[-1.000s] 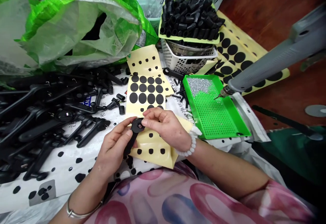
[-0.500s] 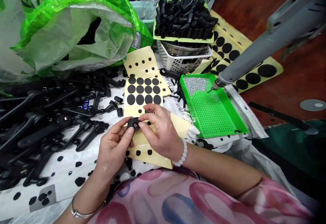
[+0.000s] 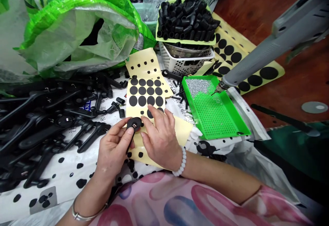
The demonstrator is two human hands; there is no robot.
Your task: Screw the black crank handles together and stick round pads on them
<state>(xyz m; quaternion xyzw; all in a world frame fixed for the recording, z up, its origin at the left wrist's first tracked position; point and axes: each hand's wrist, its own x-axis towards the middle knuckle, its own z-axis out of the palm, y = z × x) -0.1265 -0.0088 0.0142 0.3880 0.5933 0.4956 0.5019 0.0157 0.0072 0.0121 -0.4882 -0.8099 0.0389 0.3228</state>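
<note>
My left hand (image 3: 115,147) grips a black plastic handle part (image 3: 133,124) by its round head, thumb and fingers closed round it. My right hand (image 3: 159,137) rests beside it, fingers stretched over a yellow backing sheet (image 3: 181,130) and reaching toward a sheet of black round pads (image 3: 145,95). The right fingertips lie just below the lowest row of pads. Whether they pinch a pad I cannot make out.
A heap of black handle parts (image 3: 46,116) fills the left. Behind are a green-and-white sack (image 3: 77,30), a tray of black caps (image 3: 186,16) on a white basket (image 3: 185,61), a green screw tray (image 3: 213,107), a grey electric screwdriver (image 3: 269,47) and more pad sheets (image 3: 239,52).
My right hand has left the head of the handle part and slid up toward the pad sheet. The left hand still holds the part, slightly lifted.
</note>
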